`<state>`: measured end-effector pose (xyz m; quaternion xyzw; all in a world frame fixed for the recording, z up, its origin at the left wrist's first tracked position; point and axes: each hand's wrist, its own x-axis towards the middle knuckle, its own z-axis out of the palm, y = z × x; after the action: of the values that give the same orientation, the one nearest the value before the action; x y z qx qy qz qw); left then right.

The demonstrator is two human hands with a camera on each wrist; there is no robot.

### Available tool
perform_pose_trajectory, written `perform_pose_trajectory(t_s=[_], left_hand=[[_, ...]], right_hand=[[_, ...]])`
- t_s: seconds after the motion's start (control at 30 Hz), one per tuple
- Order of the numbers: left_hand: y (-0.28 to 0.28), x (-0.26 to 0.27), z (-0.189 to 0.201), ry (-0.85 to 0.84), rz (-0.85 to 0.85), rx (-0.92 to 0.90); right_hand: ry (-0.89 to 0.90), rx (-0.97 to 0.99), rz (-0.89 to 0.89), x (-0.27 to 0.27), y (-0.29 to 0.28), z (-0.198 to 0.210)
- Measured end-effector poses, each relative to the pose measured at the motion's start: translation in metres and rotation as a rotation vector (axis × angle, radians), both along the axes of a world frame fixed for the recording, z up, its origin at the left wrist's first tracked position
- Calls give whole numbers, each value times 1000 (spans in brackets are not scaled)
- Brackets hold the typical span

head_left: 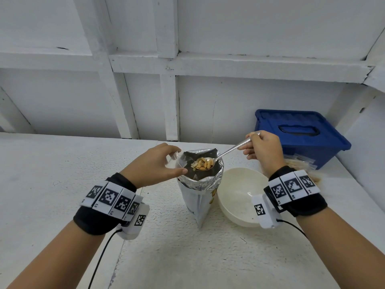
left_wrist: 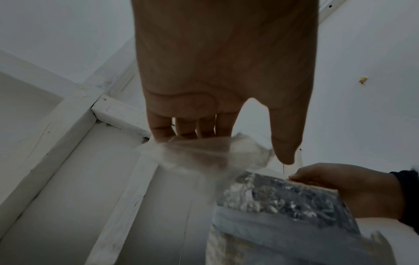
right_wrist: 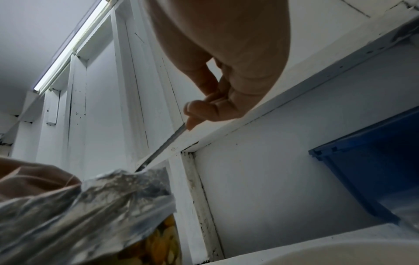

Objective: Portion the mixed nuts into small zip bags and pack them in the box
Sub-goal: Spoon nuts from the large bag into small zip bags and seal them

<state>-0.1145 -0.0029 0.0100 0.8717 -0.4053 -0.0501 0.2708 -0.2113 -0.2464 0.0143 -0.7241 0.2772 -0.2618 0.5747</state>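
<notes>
A foil nut bag (head_left: 200, 184) stands open on the white counter. Over its mouth hovers a metal spoon (head_left: 229, 150) whose bowl is heaped with mixed nuts (head_left: 202, 163). My right hand (head_left: 249, 143) pinches the end of the spoon handle (right_wrist: 174, 136). My left hand (head_left: 180, 160) holds a small clear zip bag (head_left: 171, 158) between thumb and fingers, right against the left rim of the foil bag. In the left wrist view the zip bag (left_wrist: 204, 154) hangs crumpled from the fingertips beside the foil bag (left_wrist: 283, 202). A blue box (head_left: 300, 134) with its lid on sits at the back right.
A cream bowl (head_left: 239, 195) stands just right of the foil bag, under my right wrist. Several flat clear bags (head_left: 300, 161) lie in front of the blue box. A white panelled wall closes the back of the counter.
</notes>
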Motion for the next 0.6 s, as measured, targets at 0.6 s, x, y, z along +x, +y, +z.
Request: perform_pose_trajectory(t_s=[0.6], left_hand=[[-26, -16, -6, 12, 55, -160]], right_hand=[[-159, -296, 128, 7, 39, 35]])
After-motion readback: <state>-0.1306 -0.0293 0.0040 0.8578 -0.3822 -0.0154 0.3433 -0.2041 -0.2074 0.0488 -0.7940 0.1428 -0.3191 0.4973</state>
